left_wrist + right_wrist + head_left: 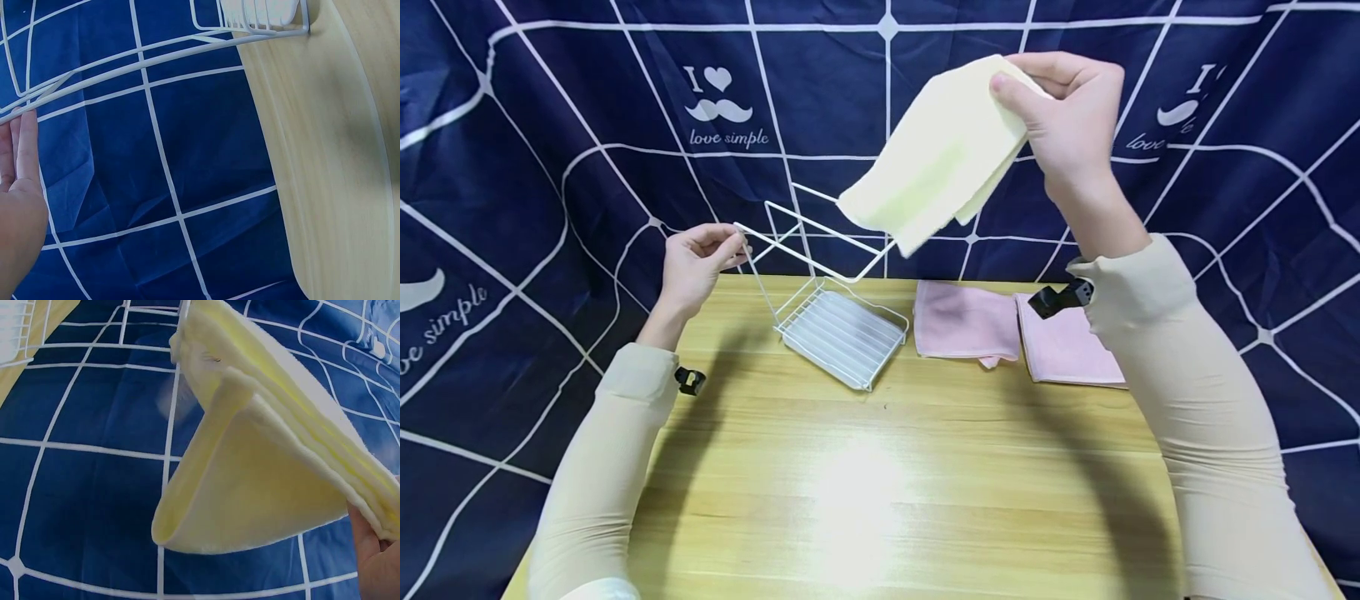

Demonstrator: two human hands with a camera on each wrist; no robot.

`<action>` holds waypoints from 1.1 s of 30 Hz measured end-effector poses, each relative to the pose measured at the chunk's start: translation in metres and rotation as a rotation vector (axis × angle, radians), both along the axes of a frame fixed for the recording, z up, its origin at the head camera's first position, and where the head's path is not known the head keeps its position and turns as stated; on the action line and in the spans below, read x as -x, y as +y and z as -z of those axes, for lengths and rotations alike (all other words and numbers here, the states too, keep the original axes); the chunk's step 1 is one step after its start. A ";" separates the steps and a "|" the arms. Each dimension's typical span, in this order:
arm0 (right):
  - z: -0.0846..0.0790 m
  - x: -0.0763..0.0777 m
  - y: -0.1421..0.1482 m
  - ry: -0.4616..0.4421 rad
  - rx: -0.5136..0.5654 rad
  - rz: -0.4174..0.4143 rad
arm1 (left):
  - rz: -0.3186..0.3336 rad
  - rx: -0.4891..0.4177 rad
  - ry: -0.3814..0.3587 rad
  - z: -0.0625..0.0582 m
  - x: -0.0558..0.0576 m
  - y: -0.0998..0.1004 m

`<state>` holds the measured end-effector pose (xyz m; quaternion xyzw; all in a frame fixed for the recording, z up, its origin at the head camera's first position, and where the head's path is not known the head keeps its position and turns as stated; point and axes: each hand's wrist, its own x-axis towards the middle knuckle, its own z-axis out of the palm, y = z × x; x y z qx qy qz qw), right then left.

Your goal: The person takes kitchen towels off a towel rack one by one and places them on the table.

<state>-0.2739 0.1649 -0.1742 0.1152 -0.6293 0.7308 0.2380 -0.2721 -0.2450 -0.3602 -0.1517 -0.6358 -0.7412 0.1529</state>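
Observation:
My right hand (1078,117) pinches a folded pale yellow towel (947,150) by its upper corner, high at the back right of the rack. The towel's lower end hangs at the top rails of the white wire rack (797,250); whether it touches them I cannot tell. In the right wrist view the towel (262,475) shows several folded layers. With thumb and fingers my left hand (696,262) grips the rack's upper left corner. The left wrist view shows those fingers against the white rail (125,69). A pale tray (842,333) forms the rack's bottom.
Two folded pink towels, a left one (966,321) and a right one (1067,342), lie along the back of the wooden table (775,467), right of the rack. The right forearm partly covers one. A dark blue patterned cloth (827,83) hangs behind and at both sides.

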 end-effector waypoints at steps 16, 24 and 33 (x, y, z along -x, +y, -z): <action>0.012 -0.018 0.040 -0.034 -0.028 0.023 | 0.005 0.010 0.006 0.001 -0.001 -0.002; 0.015 -0.032 0.058 -0.030 -0.040 0.019 | 0.007 0.008 -0.001 0.000 -0.002 -0.003; 0.018 -0.043 0.072 -0.027 -0.049 0.011 | 0.003 0.012 0.000 0.000 -0.002 -0.004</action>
